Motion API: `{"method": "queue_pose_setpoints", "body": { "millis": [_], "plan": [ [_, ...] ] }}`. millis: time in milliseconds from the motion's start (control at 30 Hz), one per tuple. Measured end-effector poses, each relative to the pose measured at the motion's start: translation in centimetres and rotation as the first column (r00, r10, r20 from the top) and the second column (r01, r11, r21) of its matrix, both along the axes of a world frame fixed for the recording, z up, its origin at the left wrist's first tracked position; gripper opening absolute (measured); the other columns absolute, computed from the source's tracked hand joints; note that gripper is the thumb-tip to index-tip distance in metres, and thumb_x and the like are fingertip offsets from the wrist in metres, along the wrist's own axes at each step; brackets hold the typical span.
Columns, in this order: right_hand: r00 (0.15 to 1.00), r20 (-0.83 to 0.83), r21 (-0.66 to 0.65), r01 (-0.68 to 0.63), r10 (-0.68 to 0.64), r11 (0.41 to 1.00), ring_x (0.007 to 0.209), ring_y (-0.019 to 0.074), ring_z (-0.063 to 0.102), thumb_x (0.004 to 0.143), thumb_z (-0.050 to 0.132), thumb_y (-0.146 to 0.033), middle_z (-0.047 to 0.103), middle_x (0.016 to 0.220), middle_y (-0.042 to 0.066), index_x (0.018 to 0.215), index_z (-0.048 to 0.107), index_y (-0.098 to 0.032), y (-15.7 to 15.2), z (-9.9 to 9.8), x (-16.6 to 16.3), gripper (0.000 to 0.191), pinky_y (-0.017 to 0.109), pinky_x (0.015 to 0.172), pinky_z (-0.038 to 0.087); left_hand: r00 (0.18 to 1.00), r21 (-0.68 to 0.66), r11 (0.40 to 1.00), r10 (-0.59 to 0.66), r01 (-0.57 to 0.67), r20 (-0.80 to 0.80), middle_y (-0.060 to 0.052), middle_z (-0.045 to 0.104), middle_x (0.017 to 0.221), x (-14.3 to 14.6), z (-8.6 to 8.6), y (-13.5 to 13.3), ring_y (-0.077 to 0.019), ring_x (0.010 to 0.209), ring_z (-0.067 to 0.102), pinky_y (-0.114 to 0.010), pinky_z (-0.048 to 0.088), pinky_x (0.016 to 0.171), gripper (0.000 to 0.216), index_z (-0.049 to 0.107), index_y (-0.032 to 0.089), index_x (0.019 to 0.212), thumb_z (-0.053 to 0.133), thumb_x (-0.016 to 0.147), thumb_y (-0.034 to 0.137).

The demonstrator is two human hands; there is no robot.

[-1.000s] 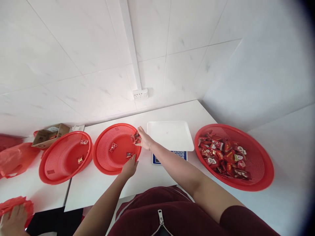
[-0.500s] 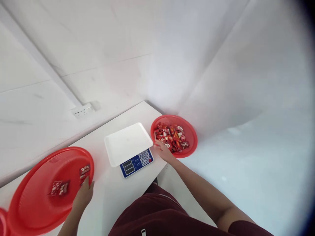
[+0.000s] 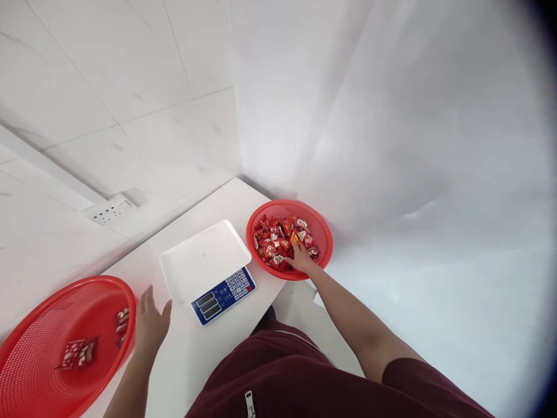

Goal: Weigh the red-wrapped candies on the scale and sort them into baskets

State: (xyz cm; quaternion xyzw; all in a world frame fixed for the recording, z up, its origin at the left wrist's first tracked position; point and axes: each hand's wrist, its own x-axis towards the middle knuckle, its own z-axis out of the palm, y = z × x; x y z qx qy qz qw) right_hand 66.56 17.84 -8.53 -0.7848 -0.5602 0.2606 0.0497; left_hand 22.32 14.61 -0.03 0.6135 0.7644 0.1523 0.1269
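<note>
My right hand [image 3: 300, 259] reaches over the near rim of the smaller red basket [image 3: 324, 232], its fingers apart and touching the candy packets [image 3: 276, 244] heaped there. The packets have shiny red wrappers, some with white or gold print. Just right of the larger red basket [image 3: 43, 290], my left hand [image 3: 152, 325] is open and holds nothing, thumb spread from the fingers. Inside that basket lie a few red packets [image 3: 78, 353]. A digital scale [image 3: 224, 295] with a white tray [image 3: 204, 255] and blue keypad panel stands between the baskets.
Everything stands on a white table [image 3: 174, 360] set against a tiled wall. A power socket strip [image 3: 108, 210] is fixed low on that wall. Another pale wall rises beyond the smaller basket, at the table's far corner.
My right hand has gone from the smaller basket's left rim onto the packets inside. My left hand has come out of the larger basket and opened. The view has shifted slightly right.
</note>
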Motion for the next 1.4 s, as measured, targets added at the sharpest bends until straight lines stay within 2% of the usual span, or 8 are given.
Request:
{"method": "queue_pose_setpoints", "body": {
  "millis": [133, 333, 500, 667, 900, 1167, 1267, 1400],
  "plan": [
    [0.993, -0.092, -0.157, 0.058, -0.073, 0.986, 0.135, 0.0367, 0.011, 0.070, 0.062, -0.049, 0.005, 0.148, 0.021, 0.144, 0.005, -0.020, 1.2, -0.3, 0.5, 0.098, 0.046, 0.102, 0.022, 0.993, 0.070, 0.993, -0.101, 0.097, 0.062, -0.020, 0.032, 0.140, 5.0, 0.1, 0.9, -0.0317, 0.131, 0.028, -0.048, 0.030, 0.104, 0.068, 0.023, 0.010, 0.139, 0.043, 0.081, 0.041],
    [0.976, -0.219, 0.000, -0.011, 0.011, 1.000, 0.134, 0.0269, 0.023, 0.075, 0.058, -0.043, 0.020, 0.146, 0.015, 0.142, 0.019, -0.020, 1.9, -0.9, 3.8, 0.080, 0.037, 0.103, 0.027, 0.971, 0.066, 0.977, -0.208, 0.201, 0.115, -0.017, 0.032, 0.142, 9.8, -0.8, 1.1, -0.0286, 0.133, 0.027, -0.047, 0.030, 0.105, 0.063, 0.024, 0.016, 0.139, 0.043, 0.083, 0.039],
    [0.970, -0.232, 0.150, 0.109, -0.072, 0.983, 0.134, 0.0253, 0.022, 0.079, 0.051, -0.042, 0.023, 0.145, 0.013, 0.142, 0.019, -0.019, 2.7, -1.3, 5.2, 0.074, 0.038, 0.104, 0.026, 0.965, 0.023, 0.975, -0.223, 0.222, 0.138, -0.016, 0.031, 0.142, 11.3, -1.2, 1.3, -0.0290, 0.133, 0.025, -0.049, 0.031, 0.103, 0.062, 0.024, 0.018, 0.139, 0.043, 0.084, 0.039],
    [0.963, -0.255, 0.078, 0.113, -0.090, 0.991, 0.133, 0.0304, 0.021, 0.070, 0.060, -0.049, 0.014, 0.148, 0.014, 0.143, 0.011, -0.021, 4.5, -1.0, 4.7, 0.092, 0.042, 0.104, 0.025, 0.973, -0.035, 0.980, -0.190, 0.196, 0.131, -0.015, 0.030, 0.143, 11.9, -1.0, 1.4, -0.0287, 0.132, 0.027, -0.048, 0.033, 0.103, 0.062, 0.024, 0.019, 0.139, 0.043, 0.084, 0.040],
    [0.931, -0.326, 0.020, 0.178, -0.162, 0.984, 0.117, 0.0280, 0.047, 0.064, 0.067, -0.036, 0.045, 0.130, 0.014, 0.134, 0.034, -0.021, 4.9, 0.3, 4.6, 0.078, 0.039, 0.094, 0.038, 0.961, -0.056, 0.972, -0.214, 0.226, 0.173, -0.012, 0.044, 0.135, 12.9, -1.5, 1.7, -0.0253, 0.127, 0.037, -0.044, 0.035, 0.102, 0.052, 0.037, 0.018, 0.132, 0.044, 0.084, 0.036],
    [0.853, -0.501, 0.146, 0.248, -0.145, 0.958, 0.111, 0.0251, 0.052, 0.064, 0.068, -0.039, 0.053, 0.123, 0.011, 0.128, 0.039, -0.021, 3.8, 3.7, 5.0, 0.072, 0.041, 0.094, 0.040, 0.931, -0.110, 0.980, -0.117, 0.164, 0.347, -0.008, 0.054, 0.126, 15.9, 0.3, 2.4, -0.0251, 0.117, 0.049, -0.040, 0.045, 0.089, 0.039, 0.051, 0.025, 0.120, 0.046, 0.083, 0.037],
    [0.898, -0.439, 0.273, 0.096, 0.035, 0.957, 0.117, 0.0256, 0.045, 0.065, 0.068, -0.037, 0.048, 0.127, 0.009, 0.127, 0.042, -0.023, 3.4, 6.9, 3.5, 0.068, 0.042, 0.099, 0.036, 0.837, -0.160, 0.967, -0.080, 0.196, 0.541, -0.008, 0.060, 0.117, 18.2, 1.2, 2.7, -0.0232, 0.110, 0.054, -0.039, 0.043, 0.091, 0.037, 0.053, 0.023, 0.115, 0.049, 0.081, 0.039],
    [0.823, -0.481, 0.381, -0.114, 0.302, 0.918, 0.120, 0.0240, 0.042, 0.070, 0.065, -0.033, 0.043, 0.127, 0.009, 0.129, 0.039, -0.026, 2.1, 11.7, -0.3, 0.065, 0.042, 0.100, 0.036, 0.503, -0.151, 0.910, -0.071, 0.386, 0.861, -0.011, 0.059, 0.117, 21.9, 3.3, 2.9, -0.0203, 0.107, 0.056, -0.037, 0.043, 0.091, 0.048, 0.046, 0.021, 0.122, 0.058, 0.078, 0.037]
  ]
}}
